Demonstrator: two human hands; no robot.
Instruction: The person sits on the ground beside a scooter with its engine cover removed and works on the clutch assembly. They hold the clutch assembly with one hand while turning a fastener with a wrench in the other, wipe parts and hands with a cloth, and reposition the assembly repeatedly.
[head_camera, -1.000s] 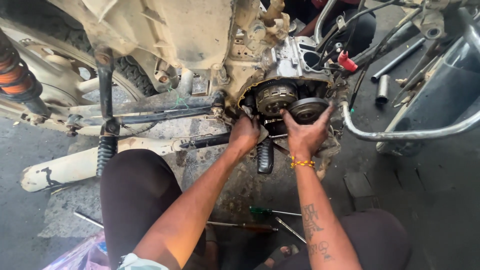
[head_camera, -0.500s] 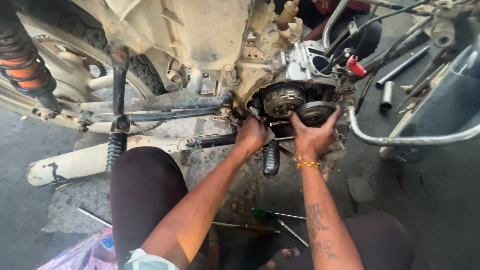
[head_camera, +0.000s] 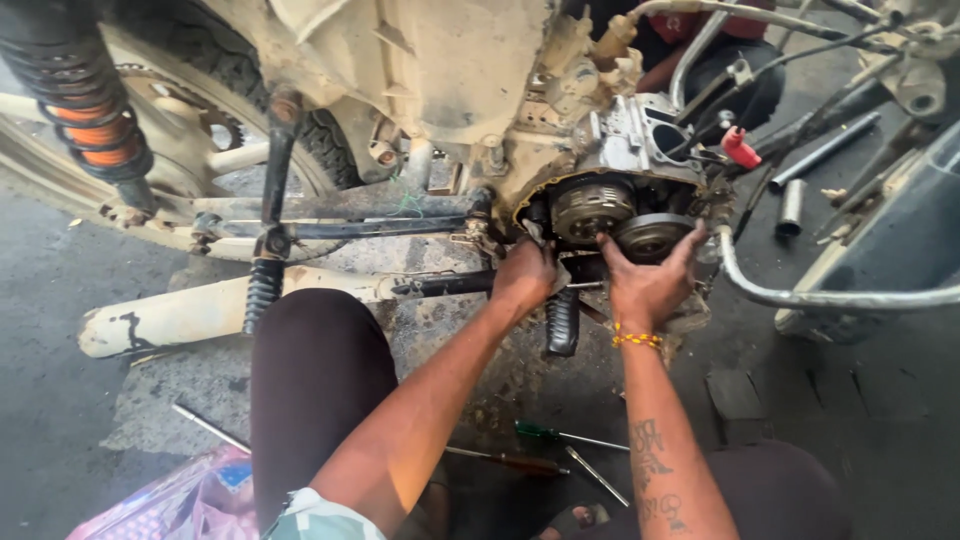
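Head view: a pink and purple printed package (head_camera: 190, 500) lies at the bottom left corner on the ground, flat, partly cut off by the frame edge, just beside the person's dark-clad knee. A small red cap (head_camera: 741, 147) stands out at the upper right of the engine (head_camera: 610, 190), near the cables.

The left hand (head_camera: 525, 275) is closed into a fist at the lower left of the open engine case, just below the round clutch (head_camera: 590, 208); what it grips is hidden by the fingers. The right hand (head_camera: 650, 285), with a yellow bead bracelet (head_camera: 636, 340) on the wrist, is spread open, fingers apart, cupping the smaller round gear (head_camera: 652, 235) from below, fingertips touching its rim. The two hands sit close beside each other.

A black ribbed footpeg (head_camera: 562, 322) hangs just below and between the hands. A cream exhaust pipe (head_camera: 200, 312) lies to the left. On the ground between the legs lie a green-handled screwdriver (head_camera: 555, 433) and other thin tools.
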